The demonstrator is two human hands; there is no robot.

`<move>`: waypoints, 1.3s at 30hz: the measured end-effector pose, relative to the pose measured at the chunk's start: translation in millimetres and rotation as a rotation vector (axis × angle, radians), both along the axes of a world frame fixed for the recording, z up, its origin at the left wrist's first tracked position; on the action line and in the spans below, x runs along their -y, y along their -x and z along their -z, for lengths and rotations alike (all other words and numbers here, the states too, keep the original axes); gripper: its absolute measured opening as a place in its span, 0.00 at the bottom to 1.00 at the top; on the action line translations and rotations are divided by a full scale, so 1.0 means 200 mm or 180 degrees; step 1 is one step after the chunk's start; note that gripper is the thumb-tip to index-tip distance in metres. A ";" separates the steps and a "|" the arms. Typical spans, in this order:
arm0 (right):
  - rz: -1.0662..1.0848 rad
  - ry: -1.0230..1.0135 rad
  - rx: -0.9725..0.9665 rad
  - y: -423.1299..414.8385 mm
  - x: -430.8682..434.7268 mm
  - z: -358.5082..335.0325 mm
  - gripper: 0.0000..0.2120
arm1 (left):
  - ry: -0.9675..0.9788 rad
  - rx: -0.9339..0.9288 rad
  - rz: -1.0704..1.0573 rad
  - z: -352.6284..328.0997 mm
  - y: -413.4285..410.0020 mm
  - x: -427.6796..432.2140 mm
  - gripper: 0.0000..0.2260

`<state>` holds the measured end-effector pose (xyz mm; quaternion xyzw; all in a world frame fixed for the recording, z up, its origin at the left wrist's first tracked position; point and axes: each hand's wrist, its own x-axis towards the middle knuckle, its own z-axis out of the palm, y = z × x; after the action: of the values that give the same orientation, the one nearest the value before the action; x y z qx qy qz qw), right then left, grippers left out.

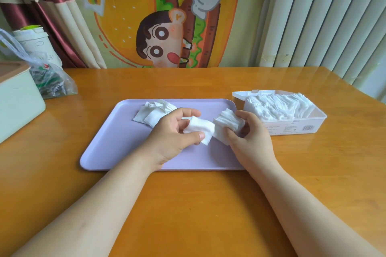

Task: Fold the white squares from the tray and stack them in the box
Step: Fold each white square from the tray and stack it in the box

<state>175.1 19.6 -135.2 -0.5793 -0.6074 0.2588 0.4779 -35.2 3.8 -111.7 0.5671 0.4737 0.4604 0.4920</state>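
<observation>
White squares, thin and fluffy, lie in a clear box.

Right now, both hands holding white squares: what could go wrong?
1. The right hand pinches a thick stack of white squares; it could fan apart over the lilac rectangular tray.
2. The single white square in the left hand could unfold.
3. The clear plastic box looks nearly full.

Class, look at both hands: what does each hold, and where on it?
The left hand pinches one white square at its left end; the right hand grips a stack of squares by its right side.
</observation>
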 end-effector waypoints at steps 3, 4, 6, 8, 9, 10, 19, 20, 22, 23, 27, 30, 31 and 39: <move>-0.0068 0.0059 -0.0007 0.01 0.00 0.00 0.25 | -0.0019 0.0201 0.0109 -0.01 0.00 0.00 0.26; -0.0123 0.0092 -0.0044 0.01 0.01 -0.01 0.25 | -0.0038 0.0188 0.0142 -0.01 0.00 0.00 0.25; -0.0253 0.0131 -0.0136 0.02 0.02 -0.01 0.25 | -0.0073 0.0155 0.0193 -0.02 -0.03 0.02 0.21; -0.0371 0.0158 -0.0209 0.02 0.03 -0.02 0.24 | -0.0125 0.0060 0.0176 -0.02 -0.05 0.03 0.17; -0.0416 0.0174 -0.0237 0.02 0.03 -0.03 0.23 | -0.0158 -0.0027 0.0121 -0.01 -0.06 0.03 0.16; -0.0443 0.0190 -0.0284 0.02 0.03 -0.03 0.22 | -0.0196 -0.0123 0.0038 -0.01 -0.07 0.03 0.15; -0.0464 0.0244 -0.0459 0.02 0.03 -0.03 0.22 | -0.0349 -0.0320 -0.0415 0.00 -0.09 0.03 0.18; -0.0416 0.0240 -0.0425 0.01 0.03 -0.03 0.22 | -0.0275 -0.0100 -0.0307 0.00 -0.08 0.02 0.18; -0.0376 0.0243 -0.0414 0.01 0.02 -0.03 0.21 | -0.0118 0.0346 -0.0082 -0.01 -0.06 0.02 0.19; -0.0396 0.0248 -0.0426 0.01 0.02 -0.03 0.21 | -0.0070 0.0420 -0.0005 -0.01 -0.06 0.02 0.19; -0.0577 0.0300 -0.0522 0.02 0.02 -0.03 0.20 | -0.0071 0.0039 -0.0057 0.02 -0.08 0.00 0.18; -0.0633 0.0348 -0.0571 0.01 0.03 -0.03 0.19 | -0.0128 -0.0079 -0.0181 0.04 -0.08 0.00 0.18; -0.0660 0.0366 -0.0605 0.01 0.03 -0.03 0.18 | -0.0142 -0.0102 -0.0179 0.04 -0.08 0.00 0.18; -0.0660 0.0413 -0.0668 0.01 0.04 -0.04 0.17 | -0.0206 -0.0374 -0.0167 0.04 -0.11 0.01 0.15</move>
<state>173.4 11.8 -126.8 -0.5129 -0.5927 0.4046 0.4711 -13.4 2.6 -119.6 0.5961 0.5013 0.4541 0.4327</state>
